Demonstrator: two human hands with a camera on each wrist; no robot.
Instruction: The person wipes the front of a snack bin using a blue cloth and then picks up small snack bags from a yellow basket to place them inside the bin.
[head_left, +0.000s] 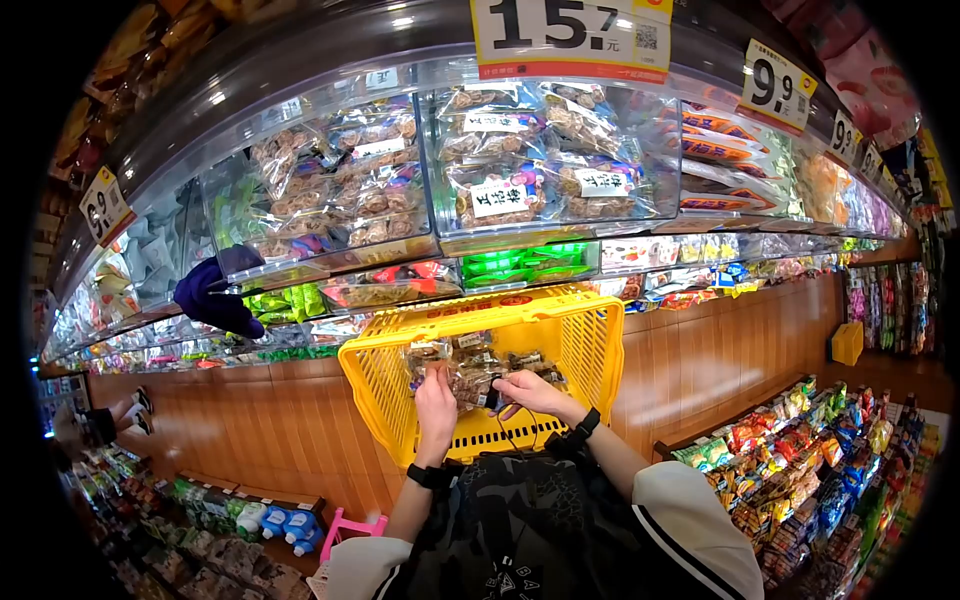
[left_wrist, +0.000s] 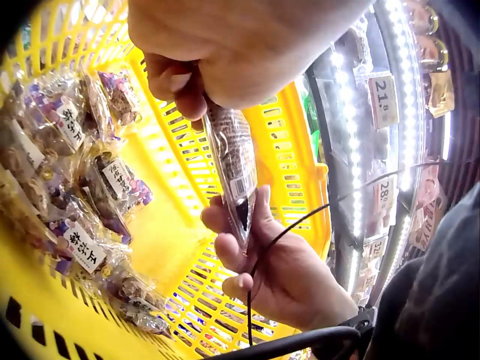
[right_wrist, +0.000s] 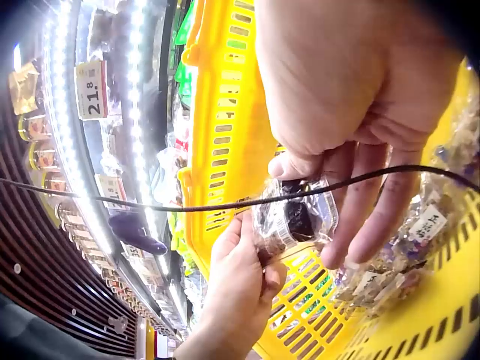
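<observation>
Both hands hold one clear snack packet with brown contents over the yellow shopping basket. My left hand pinches one end between thumb and fingers. At the other end, my right hand grips the packet by its edge, where a dark patch and a barcode show in the left wrist view. In the right wrist view the packet is stretched between the two hands. Below them, several similar clear packets with white labels lie piled in the basket.
Shelf bins of bagged snacks stand ahead, with price tags above. A dark purple object hangs at the shelf edge on the left. A thin black cable crosses near the hands. Snack racks stand behind right.
</observation>
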